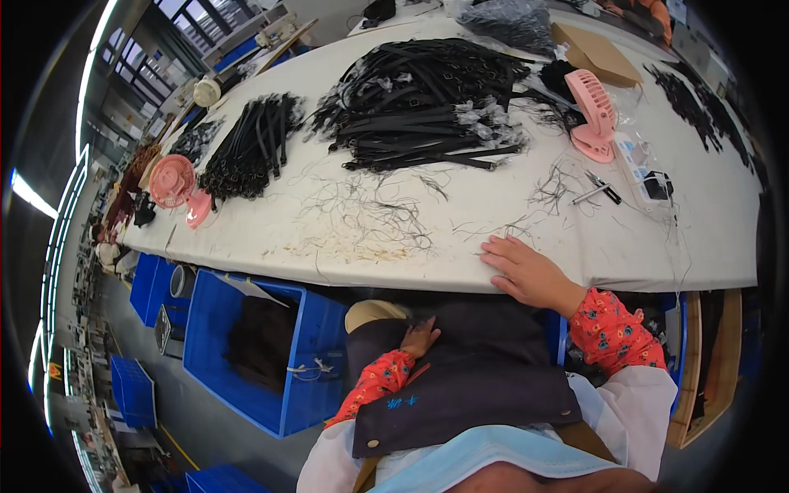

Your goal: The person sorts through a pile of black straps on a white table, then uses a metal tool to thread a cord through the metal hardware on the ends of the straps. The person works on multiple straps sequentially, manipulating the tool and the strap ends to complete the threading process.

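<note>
My right hand [526, 269] lies palm down on the near edge of the white-covered table [460, 267], fingers stretched out and holding nothing. Below the table edge, my left hand [419, 338] rests on the dark apron [485, 337] over my lap, its fingers loosely extended. Loose dark thread ends [394, 218] are strewn over the cloth, left of my right hand. Beyond them lies a large heap of black buckled straps [411, 90], some with clear plastic wrap on their ends. A smaller bundle of black straps [255, 144] is to its left.
Pink fans stand at the left [174, 182] and right [593, 115]. Thread snips [604, 187] and a power strip [637, 168] lie to the right. An open cardboard box [596, 53] sits behind. A blue bin [316, 353] with dark material stands left of my lap; a wooden frame [711, 370] is at right.
</note>
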